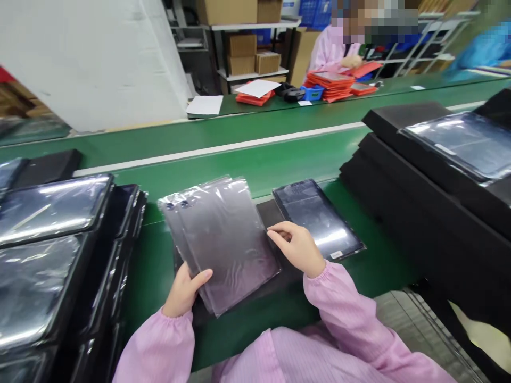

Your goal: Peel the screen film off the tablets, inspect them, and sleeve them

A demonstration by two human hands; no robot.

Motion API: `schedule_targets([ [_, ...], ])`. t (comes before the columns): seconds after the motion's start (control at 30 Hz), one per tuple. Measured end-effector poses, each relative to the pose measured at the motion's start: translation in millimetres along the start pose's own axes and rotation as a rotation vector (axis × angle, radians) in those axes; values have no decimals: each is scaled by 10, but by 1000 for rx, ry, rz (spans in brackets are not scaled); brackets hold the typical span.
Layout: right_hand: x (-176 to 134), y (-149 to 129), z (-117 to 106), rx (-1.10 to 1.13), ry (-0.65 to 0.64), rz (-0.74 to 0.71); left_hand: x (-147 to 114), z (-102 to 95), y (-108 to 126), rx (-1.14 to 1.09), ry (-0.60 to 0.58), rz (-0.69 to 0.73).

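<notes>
My left hand (pixel 186 290) grips the lower left edge of two overlapping tablets (pixel 227 239) in clear plastic bags, thumb on top. Their grey backs face up, and camera lenses show at the upper left corner. At the right edge of these tablets, my right hand (pixel 297 247) has thumb and fingers pinched together on the plastic bag. Beneath lies a black foam sheet (pixel 273 213), partly covered. Just beyond my right hand, another tablet (pixel 319 218) rests screen up on the green bench, with a small white label at its lower corner.
Stacks of bagged tablets (pixel 51 210) with black layers rise on the left. A tall pile of black foam sheets (pixel 383 186) stands on the right, with a tablet (pixel 467 141) on top. Across the green bench (pixel 239 143), a person in pink (pixel 331 50) handles red sleeves (pixel 331 85).
</notes>
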State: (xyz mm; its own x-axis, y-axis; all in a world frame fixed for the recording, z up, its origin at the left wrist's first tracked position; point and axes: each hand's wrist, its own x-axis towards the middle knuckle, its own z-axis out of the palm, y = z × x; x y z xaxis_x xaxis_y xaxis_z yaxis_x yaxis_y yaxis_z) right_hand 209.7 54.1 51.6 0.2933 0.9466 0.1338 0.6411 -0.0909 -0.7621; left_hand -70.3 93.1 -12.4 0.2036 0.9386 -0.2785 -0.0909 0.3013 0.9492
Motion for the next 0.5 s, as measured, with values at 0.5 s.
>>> schedule_targets([
  [0.5, 27, -336, 239, 90, -14, -93, 19, 109, 145, -18, -142, 152],
])
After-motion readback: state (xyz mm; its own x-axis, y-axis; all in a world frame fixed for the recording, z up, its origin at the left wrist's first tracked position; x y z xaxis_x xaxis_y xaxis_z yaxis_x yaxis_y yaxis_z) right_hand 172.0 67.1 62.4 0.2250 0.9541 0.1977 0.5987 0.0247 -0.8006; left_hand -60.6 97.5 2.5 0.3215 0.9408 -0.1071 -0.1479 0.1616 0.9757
